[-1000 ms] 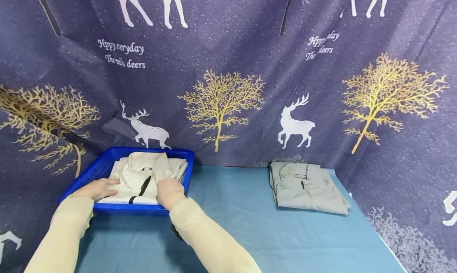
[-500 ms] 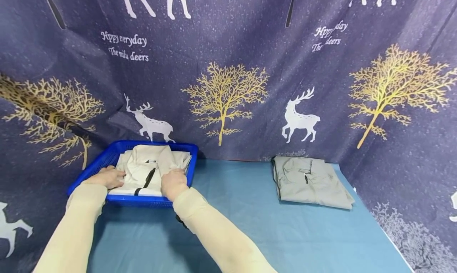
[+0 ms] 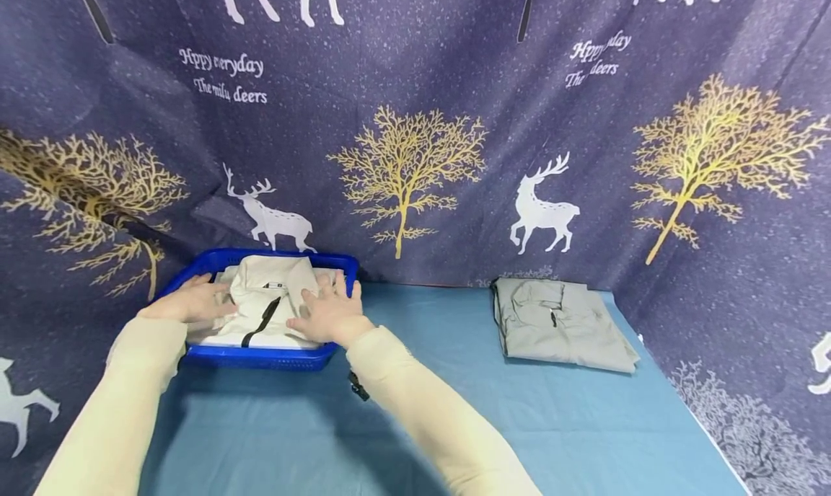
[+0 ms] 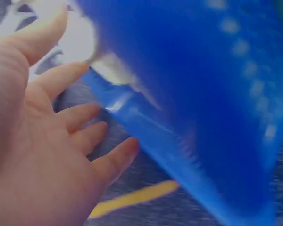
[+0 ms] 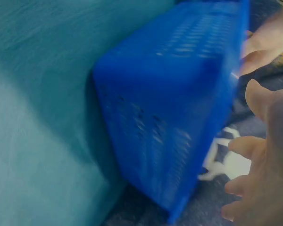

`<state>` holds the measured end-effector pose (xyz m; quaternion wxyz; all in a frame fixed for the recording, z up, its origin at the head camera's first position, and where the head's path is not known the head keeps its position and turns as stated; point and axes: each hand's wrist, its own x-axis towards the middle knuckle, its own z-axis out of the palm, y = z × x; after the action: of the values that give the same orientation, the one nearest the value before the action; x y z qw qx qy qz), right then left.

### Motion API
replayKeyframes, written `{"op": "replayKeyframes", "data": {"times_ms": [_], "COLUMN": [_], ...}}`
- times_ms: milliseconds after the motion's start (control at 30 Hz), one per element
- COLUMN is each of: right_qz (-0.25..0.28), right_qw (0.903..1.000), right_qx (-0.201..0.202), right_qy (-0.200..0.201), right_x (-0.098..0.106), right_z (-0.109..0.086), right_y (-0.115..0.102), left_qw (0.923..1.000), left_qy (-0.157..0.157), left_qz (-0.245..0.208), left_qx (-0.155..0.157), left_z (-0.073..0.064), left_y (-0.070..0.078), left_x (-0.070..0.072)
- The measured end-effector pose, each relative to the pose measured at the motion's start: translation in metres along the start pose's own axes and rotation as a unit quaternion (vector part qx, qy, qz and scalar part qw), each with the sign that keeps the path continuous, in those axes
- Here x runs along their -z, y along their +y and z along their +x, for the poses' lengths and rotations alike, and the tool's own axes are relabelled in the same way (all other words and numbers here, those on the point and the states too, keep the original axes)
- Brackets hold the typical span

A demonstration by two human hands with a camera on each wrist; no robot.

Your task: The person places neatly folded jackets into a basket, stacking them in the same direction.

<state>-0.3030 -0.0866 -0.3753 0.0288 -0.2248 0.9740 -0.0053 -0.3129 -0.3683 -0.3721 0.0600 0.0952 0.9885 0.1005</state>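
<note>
An off-white folded jacket (image 3: 249, 305) with a collar and a black zip strip lies in a blue plastic basket (image 3: 260, 359) on the left of the table. Other pale folded cloth shows beneath it. My left hand (image 3: 188, 301) is over the basket's left side, fingers extended beside the jacket; the left wrist view shows its palm and parted fingers near the blue rim. Over the right side, my right hand (image 3: 332, 314) has its fingers spread, with nothing gripped. In the right wrist view its fingertips are just beyond the basket's perforated wall (image 5: 155, 127).
A grey folded jacket (image 3: 561, 326) with a small dark zip pull lies at the table's back right. The blue-green tablecloth (image 3: 422, 402) covers the table. Directly behind hangs a dark curtain (image 3: 428, 71) printed with deer and gold trees.
My right hand has let go of the jacket's right edge and spread its fingers, shifting slightly right. My left hand has lifted off the jacket's left side. The grey jacket stays put.
</note>
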Motion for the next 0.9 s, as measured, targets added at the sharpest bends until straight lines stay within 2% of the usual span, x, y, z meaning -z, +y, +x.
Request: {"op": "replayKeyframes", "data": {"times_ms": [167, 333, 467, 533, 600, 700, 767, 900], "right_qz": [0.037, 0.084, 0.113, 0.133, 0.151, 0.171, 0.179, 0.203], "right_qw": [0.9985, 0.9932, 0.9872, 0.9839, 0.9803, 0.9753, 0.9722, 0.9645], "right_qx": [0.021, 0.041, 0.052, 0.055, 0.055, 0.048, 0.046, 0.037], "right_qy": [0.036, 0.07, 0.099, 0.106, 0.115, 0.131, 0.144, 0.164], "right_x": [0.012, 0.017, 0.016, 0.014, 0.009, -0.002, -0.011, -0.031], "right_z": [-0.017, -0.046, -0.072, -0.087, -0.103, -0.124, -0.135, -0.159], "right_y": [0.031, 0.069, 0.107, 0.124, 0.141, 0.164, 0.182, 0.223], "left_qw": [0.9978, 0.994, 0.9882, 0.9831, 0.9805, 0.9784, 0.9779, 0.9762], "left_qy": [0.043, 0.057, 0.072, 0.09, 0.101, 0.101, 0.089, 0.047], "left_qz": [-0.012, -0.04, -0.068, -0.071, -0.07, -0.081, -0.095, -0.119], "left_qx": [-0.05, -0.084, -0.118, -0.143, -0.153, -0.161, -0.164, -0.175], "left_z": [0.009, 0.014, 0.021, 0.026, 0.03, 0.036, 0.039, 0.046], "left_y": [0.031, 0.073, 0.113, 0.131, 0.148, 0.171, 0.187, 0.221], "left_x": [0.01, 0.013, 0.013, 0.01, 0.004, -0.006, -0.014, -0.028]}}
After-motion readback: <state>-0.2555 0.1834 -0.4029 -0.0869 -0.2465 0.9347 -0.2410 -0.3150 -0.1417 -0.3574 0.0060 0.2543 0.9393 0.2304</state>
